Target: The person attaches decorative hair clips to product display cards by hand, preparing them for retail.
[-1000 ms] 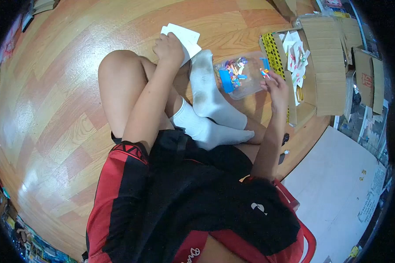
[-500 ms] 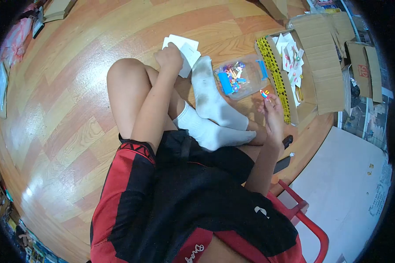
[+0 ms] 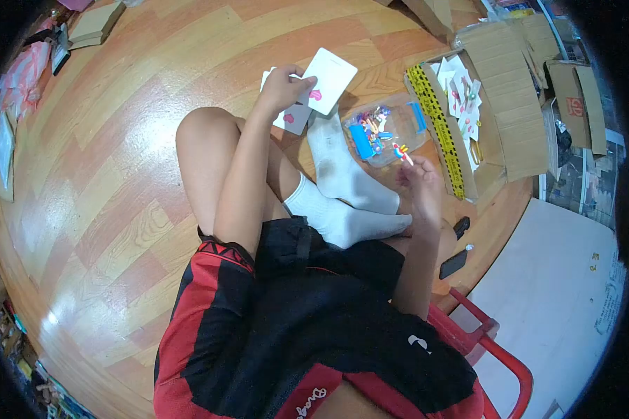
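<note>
"Since we have both hands busy, what is each of them closed on?"

"Our left hand [image 3: 283, 91], above the frame's centre, grips the left edge of a white card [image 3: 335, 75]. We seem to hold it by the edge so that its face, with a pink heart near the lower corner, lies uncovered."

"And beneath that hand?"

"More white cards [image 3: 293, 119], one showing a heart too; we can't tell whether they rest on the floor or in our palm."

"What about our right hand [image 3: 425, 183]?"

"Well apart from the left, right of centre, it pinches a small colourful piece [image 3: 401, 151] at one end, probably to leave the bright end free. Blur hides our exact finger placement."

"What is around it?"

"Just beyond our white socks [image 3: 328, 153] sits a clear container [image 3: 405, 129] of similar pieces, within easy reach, we'd judge. Farther right, a cardboard box [image 3: 491, 129] keeps loose papers [image 3: 461, 91] together between its walls, and a phone [image 3: 454, 264] lies lower right, apart from our hands."
</note>
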A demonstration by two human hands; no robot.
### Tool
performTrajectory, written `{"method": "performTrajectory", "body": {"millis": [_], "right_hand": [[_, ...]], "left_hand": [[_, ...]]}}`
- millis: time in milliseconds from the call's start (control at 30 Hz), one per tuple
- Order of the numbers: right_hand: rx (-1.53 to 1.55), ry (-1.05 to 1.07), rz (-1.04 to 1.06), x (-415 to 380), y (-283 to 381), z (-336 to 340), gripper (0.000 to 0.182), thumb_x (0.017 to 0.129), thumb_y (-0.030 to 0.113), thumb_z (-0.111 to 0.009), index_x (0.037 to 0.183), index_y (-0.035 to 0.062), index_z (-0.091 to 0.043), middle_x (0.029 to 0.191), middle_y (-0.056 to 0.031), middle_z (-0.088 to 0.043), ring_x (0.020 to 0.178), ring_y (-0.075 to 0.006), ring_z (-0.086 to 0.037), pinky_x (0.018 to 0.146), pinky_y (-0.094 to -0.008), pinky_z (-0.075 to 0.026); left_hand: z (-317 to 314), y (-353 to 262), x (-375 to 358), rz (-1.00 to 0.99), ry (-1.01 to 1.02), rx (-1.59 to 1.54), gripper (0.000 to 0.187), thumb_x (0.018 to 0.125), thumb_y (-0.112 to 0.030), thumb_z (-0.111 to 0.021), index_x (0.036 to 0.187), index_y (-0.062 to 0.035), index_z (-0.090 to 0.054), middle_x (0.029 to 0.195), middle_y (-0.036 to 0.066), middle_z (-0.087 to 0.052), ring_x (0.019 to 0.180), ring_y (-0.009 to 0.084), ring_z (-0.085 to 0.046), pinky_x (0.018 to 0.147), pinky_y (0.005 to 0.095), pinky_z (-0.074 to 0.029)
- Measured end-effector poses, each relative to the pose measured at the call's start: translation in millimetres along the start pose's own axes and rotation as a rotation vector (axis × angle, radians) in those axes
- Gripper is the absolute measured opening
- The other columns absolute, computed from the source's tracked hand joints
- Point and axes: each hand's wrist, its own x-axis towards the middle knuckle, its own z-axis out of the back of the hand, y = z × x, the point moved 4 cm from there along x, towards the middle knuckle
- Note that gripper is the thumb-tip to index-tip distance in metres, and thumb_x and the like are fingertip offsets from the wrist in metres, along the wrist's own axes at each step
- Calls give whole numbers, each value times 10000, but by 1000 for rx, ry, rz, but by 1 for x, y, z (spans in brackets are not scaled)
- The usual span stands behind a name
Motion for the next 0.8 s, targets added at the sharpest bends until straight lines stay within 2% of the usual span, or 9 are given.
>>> {"method": "performTrajectory", "body": {"millis": [33,100,200,333,433,500,600,800], "right_hand": [[-5,-3,-3,1,-1,-3,222,763,57,-534,953,-31,-461,774,-101,-586,734,-156,-572,685,-239,-464],[3,27,28,5,1,-15,195,777,87,-527,937,-18,-488,785,-94,-589,691,-131,-566,683,-233,-459],[31,31,-35,4,15,-35,206,763,62,-534,943,-25,-488,782,-96,-592,700,-143,-575,665,-240,-470],[141,43,-81,7,25,-47,190,754,53,-546,921,-26,-501,779,-97,-594,716,-143,-576,675,-240,-471],[120,44,-77,13,24,-50,170,759,64,-546,901,-21,-507,756,-88,-592,675,-129,-566,645,-225,-460],[112,133,-15,18,21,-52,153,767,81,-542,882,-13,-508,736,-78,-588,623,-108,-540,602,-203,-431],[121,85,-7,24,22,-57,145,768,92,-545,868,-7,-509,717,-69,-583,586,-94,-514,574,-188,-402],[126,39,63,31,30,-68,143,762,105,-559,850,3,-512,705,-70,-581,598,-90,-518,571,-196,-399]], "left_hand": [[1,-6,-3,2,3,-5,221,704,-215,-614,788,-13,-586,678,95,-596,611,141,-568,531,265,-432],[-4,-16,-9,15,180,-48,268,746,-209,-582,901,5,-541,708,84,-590,637,113,-546,555,238,-427],[-6,-22,-12,-30,302,-36,262,752,-200,-576,914,2,-539,717,69,-596,643,107,-546,554,233,-419],[-8,-23,-12,-87,318,2,255,757,-193,-570,921,0,-539,708,51,-595,639,101,-544,565,223,-411],[-7,-29,-15,-121,342,1,255,760,-183,-566,937,-2,-536,725,48,-594,652,99,-543,588,217,-408],[-7,-34,-18,-159,355,24,242,763,-165,-563,942,-5,-535,755,49,-592,677,91,-539,603,211,-408],[-10,-30,-16,-226,429,-47,222,764,-147,-560,937,-9,-532,782,47,-590,691,76,-530,610,201,-405],[-10,-36,-20,-217,507,-174,203,771,-127,-549,939,-16,-522,767,32,-591,669,47,-515,585,187,-399]]}}
